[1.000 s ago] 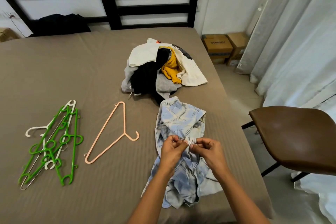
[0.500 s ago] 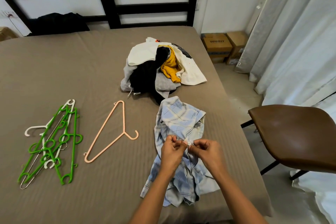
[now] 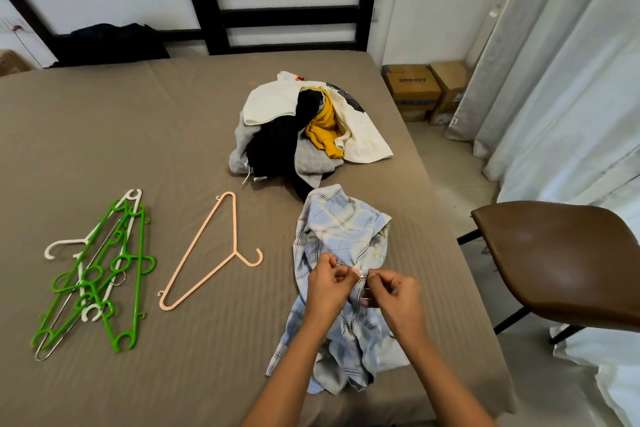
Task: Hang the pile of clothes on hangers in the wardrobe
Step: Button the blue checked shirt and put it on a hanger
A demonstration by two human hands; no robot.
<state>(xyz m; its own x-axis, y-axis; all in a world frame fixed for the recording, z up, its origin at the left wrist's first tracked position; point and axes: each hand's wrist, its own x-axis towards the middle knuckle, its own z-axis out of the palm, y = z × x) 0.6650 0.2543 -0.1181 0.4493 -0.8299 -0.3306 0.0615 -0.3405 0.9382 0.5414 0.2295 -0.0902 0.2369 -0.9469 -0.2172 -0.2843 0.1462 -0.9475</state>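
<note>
A light blue plaid shirt (image 3: pixel 341 229) lies crumpled on the brown bed (image 3: pixel 138 135) near its right edge. My left hand (image 3: pixel 327 282) and my right hand (image 3: pixel 394 291) pinch the shirt's front at a button, fingertips almost touching. Behind the shirt sits the pile of clothes (image 3: pixel 308 128): white, black, grey and mustard pieces. A peach hanger (image 3: pixel 207 253) lies flat left of the shirt. Farther left is a heap of green and white hangers (image 3: pixel 100 270) with a wire one among them.
A brown chair (image 3: pixel 561 260) stands close to the bed's right side. Cardboard boxes (image 3: pixel 424 90) sit on the floor by white curtains (image 3: pixel 561 62). A dark garment (image 3: pixel 110 43) lies at the black headboard (image 3: pixel 284 7).
Both hands stay at the same spot on the shirt's button placket, fingers shifting slightly. The shirt and hangers have not moved.
</note>
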